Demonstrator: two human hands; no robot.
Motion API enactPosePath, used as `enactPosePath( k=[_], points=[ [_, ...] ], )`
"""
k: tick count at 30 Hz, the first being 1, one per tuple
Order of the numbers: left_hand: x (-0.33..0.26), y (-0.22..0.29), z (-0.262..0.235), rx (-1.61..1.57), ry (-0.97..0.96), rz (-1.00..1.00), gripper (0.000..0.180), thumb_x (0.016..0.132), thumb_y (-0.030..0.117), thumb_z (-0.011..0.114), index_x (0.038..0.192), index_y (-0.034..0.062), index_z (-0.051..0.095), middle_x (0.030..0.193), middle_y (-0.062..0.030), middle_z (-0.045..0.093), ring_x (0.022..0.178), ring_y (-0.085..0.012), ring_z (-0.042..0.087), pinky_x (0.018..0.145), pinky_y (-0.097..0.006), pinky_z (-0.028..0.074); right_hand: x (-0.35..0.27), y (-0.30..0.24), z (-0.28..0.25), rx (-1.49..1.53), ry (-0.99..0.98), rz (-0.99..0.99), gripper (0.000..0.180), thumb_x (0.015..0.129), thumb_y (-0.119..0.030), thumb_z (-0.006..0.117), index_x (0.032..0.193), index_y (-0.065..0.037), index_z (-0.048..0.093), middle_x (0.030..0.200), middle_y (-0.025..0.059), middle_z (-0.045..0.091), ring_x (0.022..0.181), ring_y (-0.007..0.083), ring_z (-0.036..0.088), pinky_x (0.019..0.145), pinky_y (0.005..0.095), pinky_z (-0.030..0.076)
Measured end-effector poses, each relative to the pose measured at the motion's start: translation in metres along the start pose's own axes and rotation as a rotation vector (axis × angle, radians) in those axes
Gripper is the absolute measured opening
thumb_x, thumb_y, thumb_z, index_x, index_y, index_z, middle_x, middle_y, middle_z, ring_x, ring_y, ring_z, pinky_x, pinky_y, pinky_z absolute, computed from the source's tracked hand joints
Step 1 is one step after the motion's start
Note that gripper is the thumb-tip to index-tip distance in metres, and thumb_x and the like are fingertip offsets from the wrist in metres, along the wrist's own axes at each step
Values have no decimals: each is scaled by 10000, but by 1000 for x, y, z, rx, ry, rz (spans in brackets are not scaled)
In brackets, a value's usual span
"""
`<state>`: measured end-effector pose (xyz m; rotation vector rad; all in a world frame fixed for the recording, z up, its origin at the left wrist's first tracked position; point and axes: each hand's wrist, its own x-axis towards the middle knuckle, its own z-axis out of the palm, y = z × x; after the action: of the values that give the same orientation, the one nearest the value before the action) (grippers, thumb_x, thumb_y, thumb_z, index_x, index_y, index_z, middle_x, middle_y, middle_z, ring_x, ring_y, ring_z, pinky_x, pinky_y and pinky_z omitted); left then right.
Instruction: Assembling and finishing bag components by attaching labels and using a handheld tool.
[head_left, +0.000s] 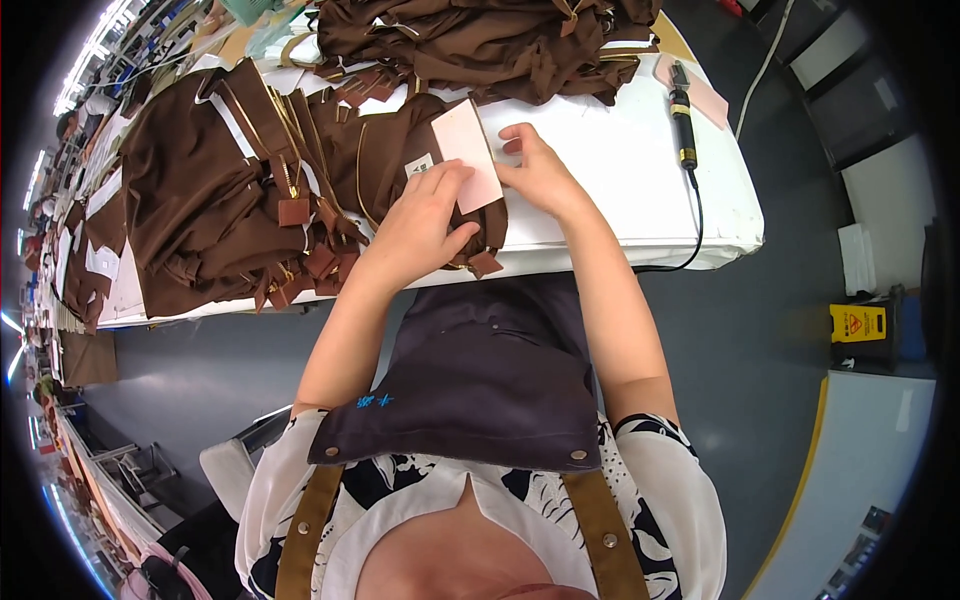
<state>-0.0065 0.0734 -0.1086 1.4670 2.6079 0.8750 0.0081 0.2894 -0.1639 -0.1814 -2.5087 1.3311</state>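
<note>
White worktable [640,190], heaped with brown garment pieces [200,190]. Pale pink card template [468,165] flat on brown fabric at table's near edge. Left hand [420,222] fingers spread, pressing its lower edge; right hand [540,172] open, steadying its right side.

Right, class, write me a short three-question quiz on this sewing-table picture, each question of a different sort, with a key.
1. True or false: the pink card lies on the brown cloth.
2. Which hand rests at the card's right edge: A left hand, B right hand?
3. What black tool lies on the white table, right of both hands?

Key: 1 true; 2 B; 3 the corded black tool.
</note>
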Motion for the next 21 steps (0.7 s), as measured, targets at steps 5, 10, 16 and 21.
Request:
enactPosePath(
  k=[5,10,16,21],
  points=[
    [0,-3,2,-12,35,-6,613,817,149,741,1345,3,468,1377,-226,495,1282,-408,475,1081,-447,398,17,-7,-10,453,-375,361,630,827,-98,674,1393,51,442,949,100,655,705,117,579,636,245,471],
    [0,-2,2,-18,81,-25,639,817,150,743,1367,3,453,1367,-222,497,1301,-408,464,1085,-445,396,32,-9,-3,521,-442,453,711,792,-106,696,1441,5,427,823,33,612,612,79,513,527,214,376],
    [-3,1,2,-60,90,-61,635,828,166,741,1374,16,453,1369,-216,492,1306,-405,466,1072,-440,412,68,-4,-8,517,-524,507,548,794,-125,682,1321,-46,554,656,-47,515,495,52,378,454,225,262],
    [-2,-1,8,4,105,-62,597,845,177,717,1378,38,485,1385,-223,483,1253,-424,495,1042,-467,441,65,3,-18,208,-707,413,164,796,-191,727,888,-61,689,636,-38,531,533,87,459,479,261,342]
  ],
)
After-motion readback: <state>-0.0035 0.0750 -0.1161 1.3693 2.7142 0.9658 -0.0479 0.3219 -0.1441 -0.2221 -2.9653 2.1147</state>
